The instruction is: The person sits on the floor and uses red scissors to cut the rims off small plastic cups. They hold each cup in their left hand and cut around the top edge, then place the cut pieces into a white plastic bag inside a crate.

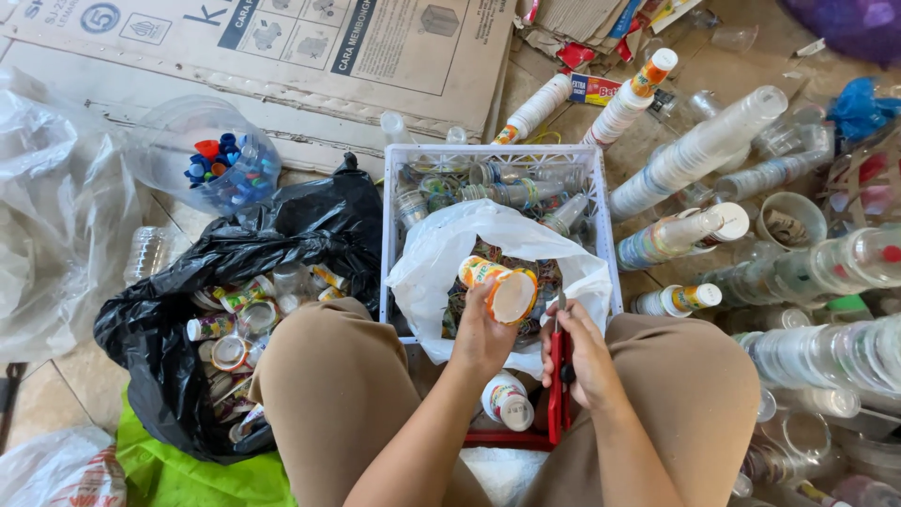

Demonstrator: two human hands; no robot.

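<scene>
The left hand [483, 333] holds a small plastic cup [499, 284] above the person's lap, fingers clamped round its orange, yellow and green printed wall, its white open mouth turned toward the camera. The right hand [582, 352] has its fingers closed on a red-handled cutter [560, 376], blade pointing up beside the cup. Just beyond sits a white crate [601, 216] holding clear bottles and a white plastic bag [441, 249] of used cups. To the left a black bag [300, 230] spills printed cups and lids, and a clear bag [221, 160] holds coloured bottle caps. Stacks of clear cups [699, 150] lie on the floor at right
</scene>
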